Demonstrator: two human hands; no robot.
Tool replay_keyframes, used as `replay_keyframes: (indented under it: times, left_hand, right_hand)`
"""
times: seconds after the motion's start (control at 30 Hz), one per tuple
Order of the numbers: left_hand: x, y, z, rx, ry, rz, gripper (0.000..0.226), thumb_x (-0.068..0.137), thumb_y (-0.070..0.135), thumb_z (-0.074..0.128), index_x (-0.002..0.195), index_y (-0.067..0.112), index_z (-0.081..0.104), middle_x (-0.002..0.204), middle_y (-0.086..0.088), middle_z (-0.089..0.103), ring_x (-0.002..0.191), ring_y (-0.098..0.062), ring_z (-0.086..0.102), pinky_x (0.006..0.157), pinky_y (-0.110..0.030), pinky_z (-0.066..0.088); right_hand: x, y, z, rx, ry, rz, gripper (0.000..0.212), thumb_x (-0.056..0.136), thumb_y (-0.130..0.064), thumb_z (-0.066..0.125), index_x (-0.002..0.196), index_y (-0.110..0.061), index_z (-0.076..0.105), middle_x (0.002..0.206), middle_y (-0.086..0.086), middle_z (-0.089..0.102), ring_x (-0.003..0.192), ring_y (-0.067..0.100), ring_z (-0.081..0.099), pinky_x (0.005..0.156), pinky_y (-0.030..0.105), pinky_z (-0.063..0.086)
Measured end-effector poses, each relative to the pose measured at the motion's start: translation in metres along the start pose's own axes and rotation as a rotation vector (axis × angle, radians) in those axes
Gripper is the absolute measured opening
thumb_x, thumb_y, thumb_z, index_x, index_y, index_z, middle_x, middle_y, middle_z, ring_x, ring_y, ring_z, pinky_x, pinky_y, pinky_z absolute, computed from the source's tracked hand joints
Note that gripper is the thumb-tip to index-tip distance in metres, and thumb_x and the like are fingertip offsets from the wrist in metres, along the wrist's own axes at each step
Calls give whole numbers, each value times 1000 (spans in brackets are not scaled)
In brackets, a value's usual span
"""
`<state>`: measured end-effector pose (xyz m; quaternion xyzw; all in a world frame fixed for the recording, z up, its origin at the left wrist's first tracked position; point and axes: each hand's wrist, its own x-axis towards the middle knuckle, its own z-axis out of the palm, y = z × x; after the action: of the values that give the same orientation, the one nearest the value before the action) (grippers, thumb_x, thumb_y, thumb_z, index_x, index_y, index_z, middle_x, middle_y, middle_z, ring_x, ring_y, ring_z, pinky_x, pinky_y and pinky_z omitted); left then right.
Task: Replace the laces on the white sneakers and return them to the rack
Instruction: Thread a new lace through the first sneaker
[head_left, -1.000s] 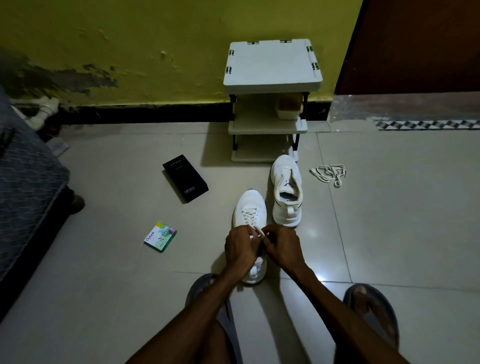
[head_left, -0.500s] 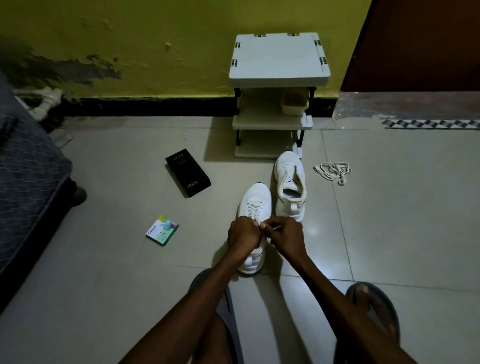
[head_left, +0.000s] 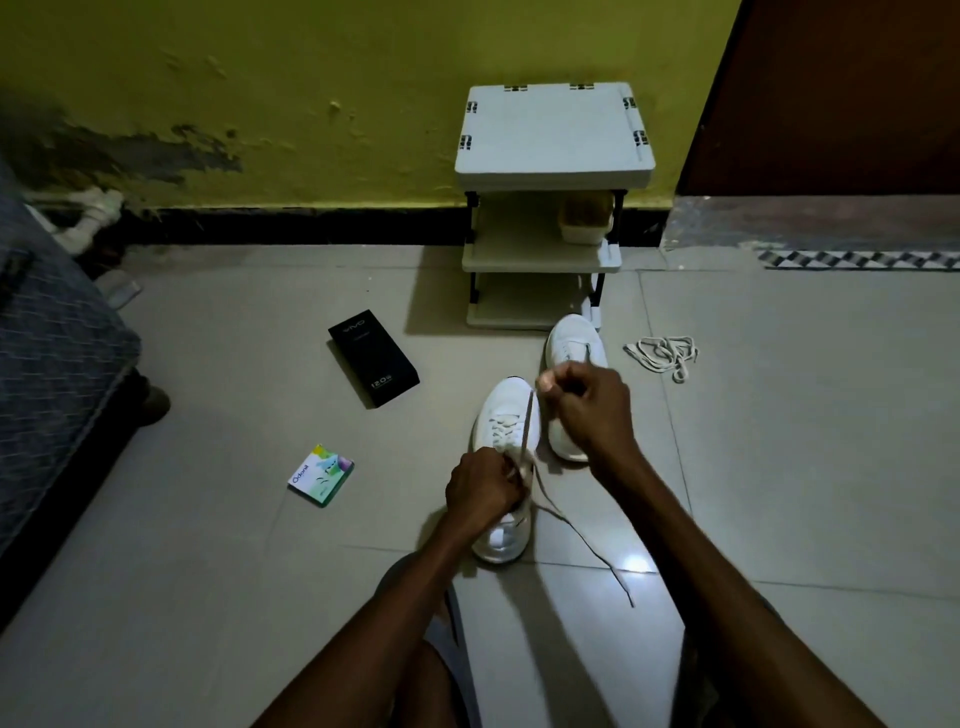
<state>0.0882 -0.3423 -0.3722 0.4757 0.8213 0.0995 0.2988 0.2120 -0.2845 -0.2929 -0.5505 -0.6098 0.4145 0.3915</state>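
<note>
At the left edge sits a grey patterned mattress. On the tiles lie a small box reading Odonil and, farther off, a black box marked vivo and 120. The near sneaker stands mid-floor. The left hand pinches its lace at the eyelets, and the right hand pinches the same lace, held taut, hiding part of the far sneaker before the rack. Loose laces lie to the right
</note>
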Motion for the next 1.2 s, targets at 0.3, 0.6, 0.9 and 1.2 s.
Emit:
replay_keyframes:
  times: [0.3,0.6,0.9,1.2]
  left_hand:
    - [3,16,-35,237,148,249,20,81,33,69,99,23,70,102,1,68,108,-24,53,87,-34,31]
    - [13,-3,-27,-106,17,190,54,70,19,81,117,20,54,118,-7,53,107,-27,57,86,-33,49]
    - [7,-13,-10,-174,123,94,49,65,40,87,103,22,62,111,-1,69,99,-21,66,76,-23,50]
    - [5,-8,-6,-91,204,102,28,74,29,81,93,25,60,101,-1,70,93,-24,66,65,-21,41]
  right_hand:
    - [1,6,10,125,-265,271,22,103,-19,44,93,-2,54,87,8,67,66,24,65,60,35,57]
    - [1,56,16,-800,-338,198,27,90,-37,62,101,-12,65,103,9,67,97,28,64,68,28,39]
    - [4,65,8,-629,-561,211,26,94,-30,59,89,-7,71,85,10,66,82,26,62,66,28,40]
    - [9,16,-39,321,-697,347,24,86,9,41,77,-7,55,70,0,61,72,16,54,76,31,45]
